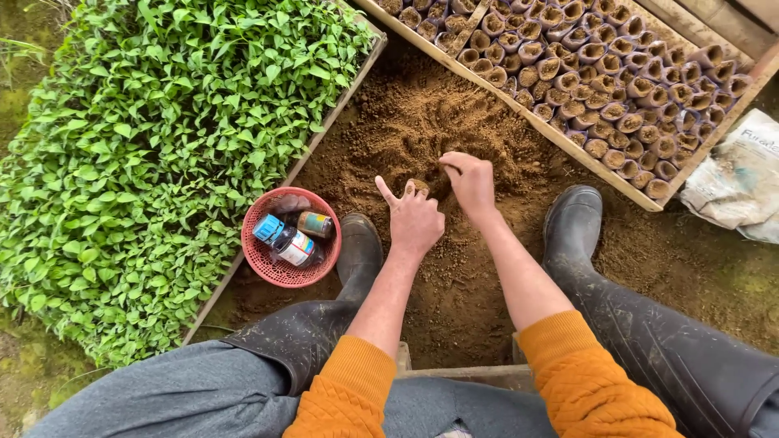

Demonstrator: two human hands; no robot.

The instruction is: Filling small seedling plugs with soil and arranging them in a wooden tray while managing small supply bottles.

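Note:
My left hand (414, 217) holds a small soil-filled pot (419, 187) between thumb and fingers, forefinger stretched out, just above a mound of brown soil (406, 122). My right hand (469, 180) is beside it to the right, fingers bunched together and pinching soil over the mound. Both forearms come out of orange sleeves. I sit with a black rubber boot (358, 253) on the left and another black rubber boot (573, 227) on the right of the soil.
A wooden-edged bed of green seedlings (154, 146) fills the left. A red basket (260, 264) holding small bottles sits by my left boot. A wooden frame packed with several soil-filled pots (600, 73) lies at top right, a white sack (742, 174) beside it.

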